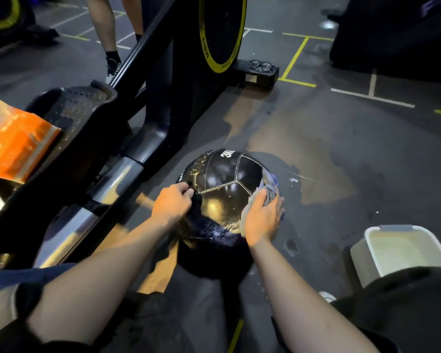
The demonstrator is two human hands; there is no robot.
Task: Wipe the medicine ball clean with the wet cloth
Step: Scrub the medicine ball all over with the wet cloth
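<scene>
A black medicine ball [220, 189] with pale seams and a white "3KG" mark rests on the dark gym floor in front of me. Its surface shines wet, with foam near the lower seam. My left hand [172, 203] grips the ball's left side with curled fingers. My right hand [262, 217] presses a grey-blue wet cloth [269, 186] flat against the ball's right side. Part of the cloth bunches above my fingers.
A white plastic basin [402, 253] stands on the floor at the right. A black exercise machine [148, 105] with a yellow-rimmed wheel runs along the left. Glasses [261, 65] lie on its base. An orange packet [15, 141] lies at far left. Another person's legs [107, 29] stand beyond. Water pools around the ball.
</scene>
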